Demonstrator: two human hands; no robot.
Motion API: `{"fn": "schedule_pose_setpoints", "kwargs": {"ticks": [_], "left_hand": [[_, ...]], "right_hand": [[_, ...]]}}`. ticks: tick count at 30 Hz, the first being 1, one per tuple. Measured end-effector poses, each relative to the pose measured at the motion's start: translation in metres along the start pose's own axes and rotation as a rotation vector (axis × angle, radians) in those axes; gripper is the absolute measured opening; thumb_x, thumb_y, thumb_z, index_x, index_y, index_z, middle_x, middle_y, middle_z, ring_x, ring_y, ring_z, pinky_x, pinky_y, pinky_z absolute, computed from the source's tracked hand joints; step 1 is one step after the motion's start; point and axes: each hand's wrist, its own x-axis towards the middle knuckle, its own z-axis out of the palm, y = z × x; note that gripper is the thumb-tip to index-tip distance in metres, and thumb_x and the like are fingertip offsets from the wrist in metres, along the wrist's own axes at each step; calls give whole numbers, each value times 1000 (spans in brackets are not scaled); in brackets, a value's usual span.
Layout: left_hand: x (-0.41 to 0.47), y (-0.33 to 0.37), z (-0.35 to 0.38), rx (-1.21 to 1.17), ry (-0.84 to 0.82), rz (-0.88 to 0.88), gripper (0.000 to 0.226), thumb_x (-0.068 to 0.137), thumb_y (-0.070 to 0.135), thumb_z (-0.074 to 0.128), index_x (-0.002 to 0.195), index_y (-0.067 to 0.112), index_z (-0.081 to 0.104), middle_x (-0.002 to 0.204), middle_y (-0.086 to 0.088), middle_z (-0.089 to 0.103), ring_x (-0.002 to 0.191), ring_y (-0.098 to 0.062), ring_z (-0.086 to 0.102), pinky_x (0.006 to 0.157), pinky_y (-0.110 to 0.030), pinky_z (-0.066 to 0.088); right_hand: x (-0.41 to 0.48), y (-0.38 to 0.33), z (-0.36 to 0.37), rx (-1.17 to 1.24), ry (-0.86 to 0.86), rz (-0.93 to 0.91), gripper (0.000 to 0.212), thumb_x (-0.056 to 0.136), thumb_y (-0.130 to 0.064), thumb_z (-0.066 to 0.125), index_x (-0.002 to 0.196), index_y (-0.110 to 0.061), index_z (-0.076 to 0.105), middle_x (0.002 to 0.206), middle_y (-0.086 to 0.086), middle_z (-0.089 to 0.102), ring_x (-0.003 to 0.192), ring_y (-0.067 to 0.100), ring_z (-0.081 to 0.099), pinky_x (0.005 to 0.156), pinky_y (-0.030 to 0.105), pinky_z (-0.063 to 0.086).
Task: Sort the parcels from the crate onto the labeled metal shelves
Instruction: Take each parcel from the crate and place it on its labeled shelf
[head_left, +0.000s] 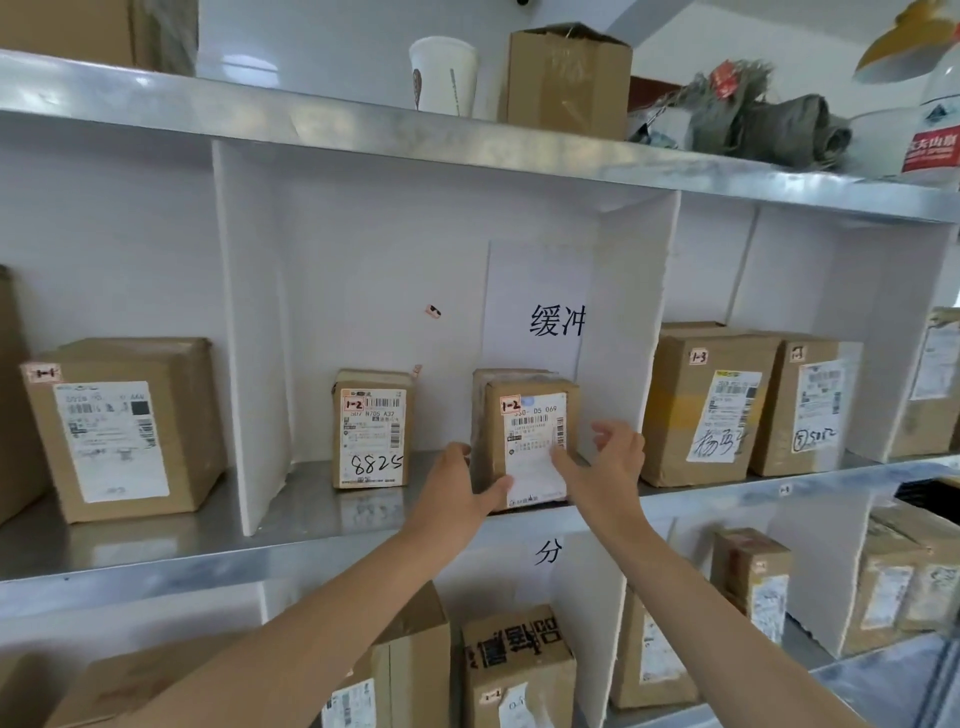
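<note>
Parcel: small brown box tagged 1-2, upright on the middle shelf, in the centre bay, close to the right divider.
Left hand: holds the box's lower left corner, thumb across the front.
Right hand: fingers loosely spread, one fingertip touching the label near the right edge; not gripping.
Neighbours: second 1-2 box in the same bay, well apart; 1-1 box in the left bay; 1-3 boxes in the right bay.
Done: this box looks placed in its matching bay, and several others are shelved.
Left: letting go. The crate is out of view, so what remains cannot be told.
</note>
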Motion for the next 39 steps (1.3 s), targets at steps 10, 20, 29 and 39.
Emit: {"fn": "schedule_pose_setpoints", "kwargs": {"ticks": [10, 20, 29, 39], "left_hand": [[27, -10, 8, 8, 88, -53, 35, 89, 32, 64, 116, 13, 51, 113, 0, 60, 105, -15, 58, 83, -23, 44], [42, -18, 5, 119, 115, -115, 34, 92, 33, 61, 121, 16, 54, 118, -2, 62, 106, -16, 58, 84, -22, 40], [11, -8, -4, 245, 109, -146, 27, 91, 38, 60, 104, 14, 60, 104, -3, 59, 93, -14, 56, 79, -25, 43], [-33, 35, -12, 322, 0, 52, 41, 94, 38, 56, 125, 11, 54, 121, -2, 51, 114, -14, 48, 94, -24, 38]], "right_hand": [[34, 25, 46, 109, -331, 9, 38, 90, -28, 66, 126, -19, 54, 127, 1, 59, 112, 15, 59, 96, 38, 54], [48, 32, 50, 186, -550, 24, 67, 83, -5, 67, 141, -29, 42, 129, -6, 49, 108, 9, 55, 90, 22, 46], [38, 43, 34, 205, -630, 33, 35, 90, -18, 66, 104, -46, 49, 107, -24, 63, 106, 0, 61, 91, 19, 47], [-6, 31, -22, 41, -664, -21, 60, 98, -32, 57, 151, -22, 32, 152, -2, 39, 135, 14, 42, 101, 22, 33]]}}
